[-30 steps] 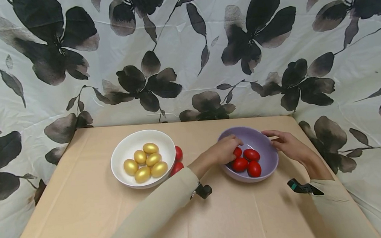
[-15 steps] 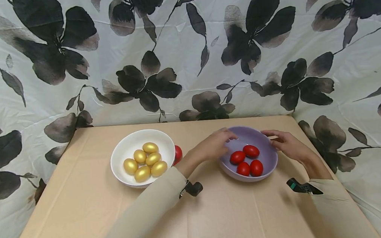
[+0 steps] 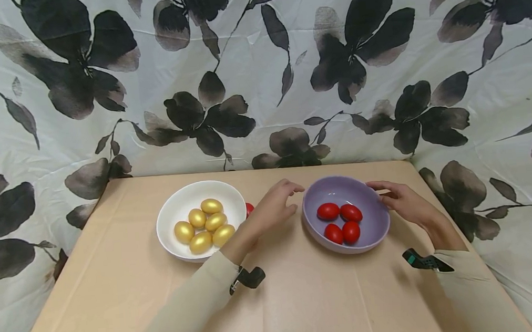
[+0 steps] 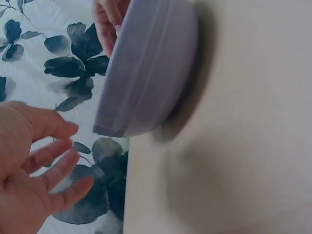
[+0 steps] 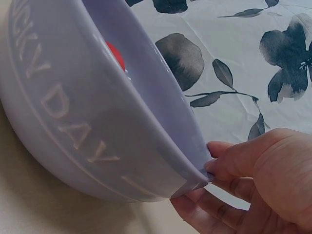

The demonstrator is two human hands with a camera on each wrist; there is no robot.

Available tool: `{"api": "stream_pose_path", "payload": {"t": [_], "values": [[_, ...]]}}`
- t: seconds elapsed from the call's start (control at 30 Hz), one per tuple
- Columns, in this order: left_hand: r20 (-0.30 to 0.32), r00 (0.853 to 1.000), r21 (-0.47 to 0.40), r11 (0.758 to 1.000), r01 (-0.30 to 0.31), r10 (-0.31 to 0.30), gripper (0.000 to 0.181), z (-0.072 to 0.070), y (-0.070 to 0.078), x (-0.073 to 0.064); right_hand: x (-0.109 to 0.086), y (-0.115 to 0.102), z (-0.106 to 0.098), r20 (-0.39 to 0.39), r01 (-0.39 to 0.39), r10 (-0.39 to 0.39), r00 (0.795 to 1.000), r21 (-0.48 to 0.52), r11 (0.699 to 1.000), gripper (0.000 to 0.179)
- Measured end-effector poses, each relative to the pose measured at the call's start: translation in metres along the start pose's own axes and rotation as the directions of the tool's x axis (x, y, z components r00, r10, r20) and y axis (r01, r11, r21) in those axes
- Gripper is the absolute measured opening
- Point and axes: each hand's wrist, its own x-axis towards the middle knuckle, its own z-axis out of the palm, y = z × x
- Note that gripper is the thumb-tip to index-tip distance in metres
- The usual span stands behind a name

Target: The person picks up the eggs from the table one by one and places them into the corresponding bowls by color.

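Observation:
A purple bowl [image 3: 379, 227] stands on the table with several shiny red eggs [image 3: 351, 232] in it. At its right side my right hand [image 3: 409, 203] holds the rim; the right wrist view shows thumb and fingers [image 5: 229, 158] pinching the edge. My left hand [image 3: 270, 210] hovers between the two bowls, fingers loosely bent, apart from the purple bowl and holding nothing. In the left wrist view its fingers [image 4: 61, 165] are spread. To the left, a white bowl [image 3: 166, 217] contains several gold eggs [image 3: 201, 242].
Beside the white bowl's right edge a red egg [image 3: 249, 208] shows partly, behind my left hand and wrist. A light tan cover lies over the table [image 3: 306, 299]. A floral cloth [image 3: 267, 71] hangs behind its back edge and along the sides.
My left hand has come out of the purple bowl and moved left, with nothing in it. The red eggs in the bowl have rolled slightly. My right hand stays at the rim.

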Motion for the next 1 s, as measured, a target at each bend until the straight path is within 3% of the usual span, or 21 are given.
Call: {"api": "stream_pose_path", "payload": {"t": [0.2, 0.37, 0.5, 0.7, 0.9, 1.0], "values": [[-0.082, 0.990, 0.012, 0.993, 0.119, -0.117, 0.046, 0.013, -0.009, -0.011, 0.000, 0.002, -0.001, -0.003, -0.002, 0.002, 1.000, -0.005, 1.000, 0.046], [-0.157, 0.966, 0.076, 0.973, 0.219, -0.205, 0.046, 0.022, -0.017, -0.016, -0.001, 0.003, -0.001, -0.004, -0.001, 0.001, 1.000, -0.002, 1.000, 0.046], [-0.175, 0.949, 0.108, 0.952, 0.285, -0.264, 0.043, 0.026, -0.022, -0.018, -0.001, 0.004, -0.001, -0.003, 0.000, 0.000, 1.000, 0.001, 1.000, 0.046], [-0.166, 0.959, 0.076, 0.967, 0.244, -0.229, 0.039, 0.024, -0.025, -0.017, 0.001, 0.002, -0.001, -0.003, -0.010, 0.010, 1.000, 0.008, 1.000, 0.047], [-0.236, 0.940, 0.154, 0.945, 0.288, -0.248, 0.041, 0.022, -0.026, -0.016, 0.003, 0.002, -0.002, 0.006, -0.012, 0.012, 1.000, 0.017, 1.000, 0.048], [-0.242, 0.939, 0.160, 0.945, 0.285, -0.243, 0.043, 0.023, -0.028, -0.017, 0.004, 0.002, -0.002, 0.010, -0.013, 0.013, 1.000, 0.017, 1.000, 0.049]]}}
